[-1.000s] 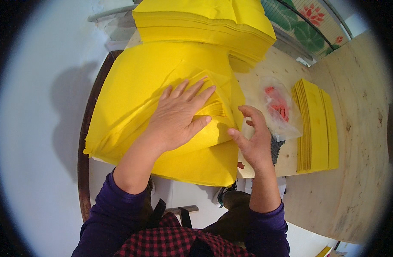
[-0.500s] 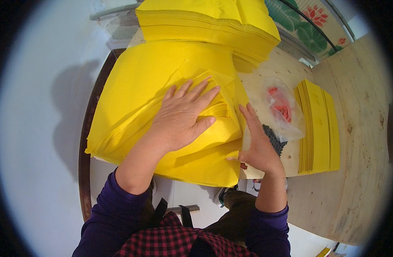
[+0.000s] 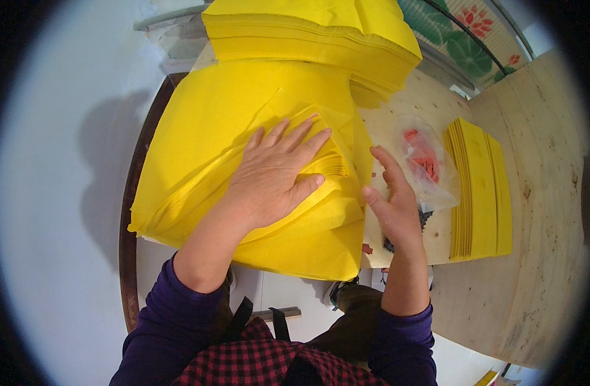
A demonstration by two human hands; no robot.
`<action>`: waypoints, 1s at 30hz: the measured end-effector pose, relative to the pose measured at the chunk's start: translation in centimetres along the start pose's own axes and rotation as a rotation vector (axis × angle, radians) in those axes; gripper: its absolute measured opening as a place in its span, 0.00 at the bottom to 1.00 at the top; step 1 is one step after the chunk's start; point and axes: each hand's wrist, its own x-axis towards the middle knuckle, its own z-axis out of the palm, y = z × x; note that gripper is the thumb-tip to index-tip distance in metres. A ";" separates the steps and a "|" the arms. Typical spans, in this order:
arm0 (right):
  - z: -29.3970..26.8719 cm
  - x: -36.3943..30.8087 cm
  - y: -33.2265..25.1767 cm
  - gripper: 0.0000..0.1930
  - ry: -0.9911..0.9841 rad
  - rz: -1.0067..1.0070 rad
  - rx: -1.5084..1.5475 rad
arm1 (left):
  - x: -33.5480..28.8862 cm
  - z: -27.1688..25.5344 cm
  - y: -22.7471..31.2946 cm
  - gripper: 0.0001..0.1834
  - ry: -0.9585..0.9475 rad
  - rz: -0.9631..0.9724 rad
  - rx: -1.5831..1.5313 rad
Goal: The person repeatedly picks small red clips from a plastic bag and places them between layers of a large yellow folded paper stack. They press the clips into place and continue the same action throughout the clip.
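Note:
A pile of yellow felt-like sheets (image 3: 198, 122) lies in front of me, its upper layers folded and fanned. My left hand (image 3: 269, 170) rests flat on the folded sheets, fingers spread and pressing them down. Just off the pile's right edge is my right hand (image 3: 398, 206), thumb and fingers apart, with nothing visible between them. Partly behind that hand sits a dark grey textured piece (image 3: 426, 219), mostly covered by it.
A thick stack of yellow sheets (image 3: 308, 42) stands at the far side. On the wooden board (image 3: 385, 122) to the right lie a clear plastic bag (image 3: 443, 193) with red pieces and a bundle of folded yellow sheets (image 3: 481, 193). A plywood panel (image 3: 533, 212) borders the right side.
My right hand has moved slightly right and turned more upright, leaving the pile's edge. My left hand stays in place on the sheets.

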 end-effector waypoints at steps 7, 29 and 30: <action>1.3 0.2 0.5 0.40 0.025 0.022 -0.052 | 0.0 0.0 0.1 0.38 -0.006 -0.011 -0.010; 1.0 0.4 -0.5 0.49 -0.039 0.023 -0.098 | 0.0 0.0 0.2 0.36 0.021 0.008 -0.003; 1.5 0.4 -0.3 0.49 -0.026 0.042 -0.089 | 0.0 0.0 0.1 0.36 0.018 0.007 -0.008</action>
